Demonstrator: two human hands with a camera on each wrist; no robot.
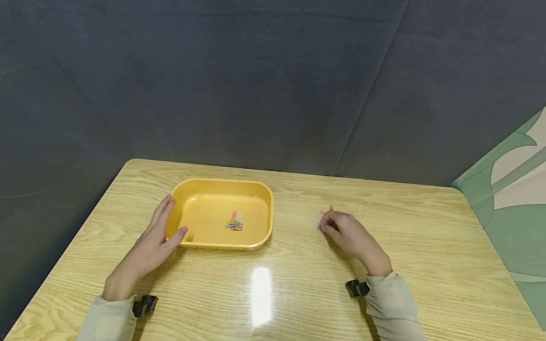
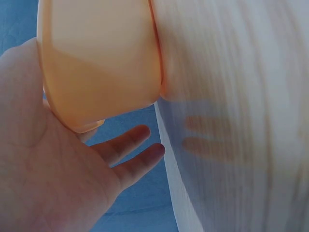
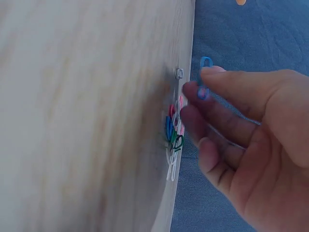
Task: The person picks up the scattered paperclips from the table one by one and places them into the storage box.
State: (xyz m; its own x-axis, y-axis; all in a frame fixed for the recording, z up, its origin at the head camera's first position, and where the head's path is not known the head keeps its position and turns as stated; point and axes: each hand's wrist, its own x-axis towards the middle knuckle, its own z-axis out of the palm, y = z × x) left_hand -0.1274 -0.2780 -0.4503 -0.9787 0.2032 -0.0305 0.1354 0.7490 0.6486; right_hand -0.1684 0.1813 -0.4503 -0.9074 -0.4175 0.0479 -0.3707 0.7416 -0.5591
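On the left of the table is a yellow plastic tray [image 1: 222, 241] with several coloured paper clips [image 1: 234, 223] lying in it. My left hand [image 1: 149, 241] rests against its left end, fingers spread and fairly straight, the thumb over the near left rim. In the left wrist view two fingers [image 2: 137, 159] stick out below the tray wall, free of it. My right hand [image 3: 256, 130] pinches a blue paper clip [image 3: 205, 62] between thumb and forefinger, above the table. Beyond these fingers lies a small pile of paper clips [image 3: 169, 128], mostly hidden by the hand in the head view.
The wooden table [image 1: 298, 284] has its far edge close behind the tray, against a dark fabric partition [image 1: 256, 85]. A silvery paper clip [image 3: 179, 73] lies apart from the pile. A green and beige panel [image 1: 512, 213] stands at the right.
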